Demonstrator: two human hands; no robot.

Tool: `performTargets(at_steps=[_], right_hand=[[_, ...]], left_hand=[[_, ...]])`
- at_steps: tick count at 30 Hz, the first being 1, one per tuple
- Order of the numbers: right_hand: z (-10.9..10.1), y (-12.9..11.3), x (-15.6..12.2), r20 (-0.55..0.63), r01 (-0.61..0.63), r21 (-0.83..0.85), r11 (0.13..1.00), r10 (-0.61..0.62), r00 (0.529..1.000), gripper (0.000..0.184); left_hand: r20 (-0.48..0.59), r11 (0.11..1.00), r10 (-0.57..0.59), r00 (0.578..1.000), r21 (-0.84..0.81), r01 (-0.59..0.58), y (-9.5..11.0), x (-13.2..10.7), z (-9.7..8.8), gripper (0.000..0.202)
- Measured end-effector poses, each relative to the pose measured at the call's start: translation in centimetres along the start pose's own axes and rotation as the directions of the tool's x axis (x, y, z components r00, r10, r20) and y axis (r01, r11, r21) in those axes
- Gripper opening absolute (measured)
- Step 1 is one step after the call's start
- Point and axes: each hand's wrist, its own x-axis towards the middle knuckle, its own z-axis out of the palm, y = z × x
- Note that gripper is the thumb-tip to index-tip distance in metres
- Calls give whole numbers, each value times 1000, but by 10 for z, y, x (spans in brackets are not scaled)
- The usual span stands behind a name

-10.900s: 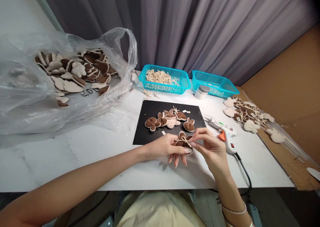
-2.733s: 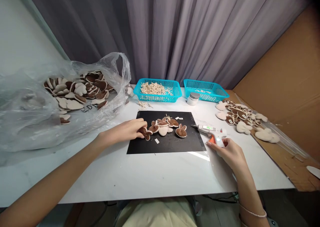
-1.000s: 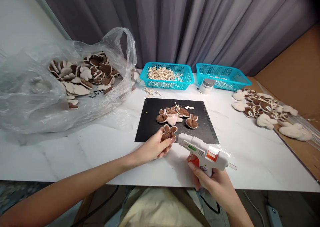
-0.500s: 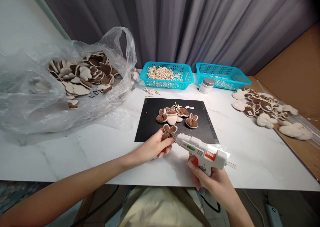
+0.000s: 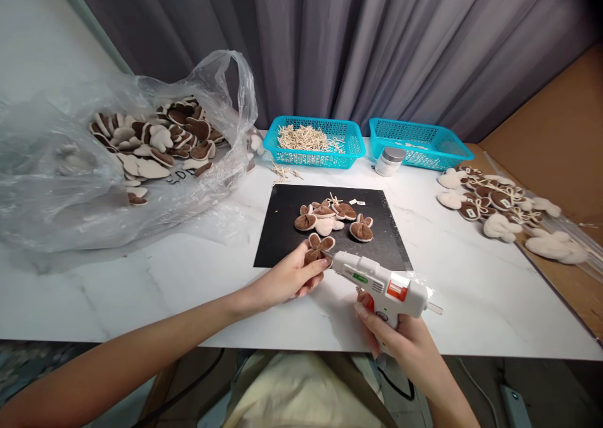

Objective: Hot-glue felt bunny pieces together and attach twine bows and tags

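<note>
Writing: a green sticker is seen on the glue gun (image 5: 382,285) barrel, txt too small to be read. Dark print on the plastic bag (image 5: 61,189) at far left and white tags on the finished pieces (image 5: 490,205) at far right are likewise unreadable.

The brown plush piece (image 5: 319,249) is held at the near edge of the black mat (image 5: 282,227), ears pointing far. The left hand (image 5: 289,281) is closed on it, thumb on its left side and fingertips curled at its near right side. The gun is gripped by the right hand (image 5: 400,343), fingers wrapped round the handle, one finger laid by the orange trigger. The nozzle tip is set right at the piece's right edge, just beside the left fingertips; contact can't be told.

Room: bare white table (image 5: 141,290) is left open to the left of the left hand & to the right of the gun. Loose plush pieces (image 5: 330,217) are grouped mid-mat, just beyond the held one. A teal basket w/ cord bits (image 5: 313,142), a 2nd teal basket (image 5: 409,148) & a small jar (image 5: 390,162) are lined along the far side. The near table edge is crossed by both wrists.
</note>
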Motion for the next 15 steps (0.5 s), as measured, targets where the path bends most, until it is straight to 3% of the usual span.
performTargets(at_steps=[15], right_hand=[[-1, 1, 0, 5, -39, 30, 999, 39, 999, 28]], left_hand=[[38, 999, 32, 999, -41, -30, 1, -1, 1, 20]])
